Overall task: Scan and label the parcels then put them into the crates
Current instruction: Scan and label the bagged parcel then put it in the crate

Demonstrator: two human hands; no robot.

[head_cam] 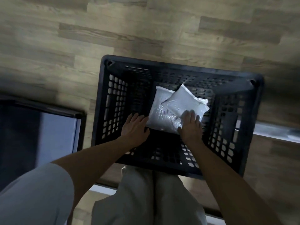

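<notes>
Dim light, soft motion blur, dark shadowed corners, wide-angle warping

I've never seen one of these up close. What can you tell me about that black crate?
The black crate looks like plastic, rectangular, with lattice walls and a solid rim. It stands upright on wood-look flooring. Inside lie two white parcels, one overlapping the other. Both hands reach in; whether either touches the crate itself I cannot tell.

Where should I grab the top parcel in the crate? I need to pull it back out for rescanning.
Probably by the top parcel's free far corner, coming from above. It lies tilted across the lower parcel, that corner overhanging it, so fingers could slip beneath. The right hand rests flat on its near edge; the crate walls block sideways approaches.
</notes>
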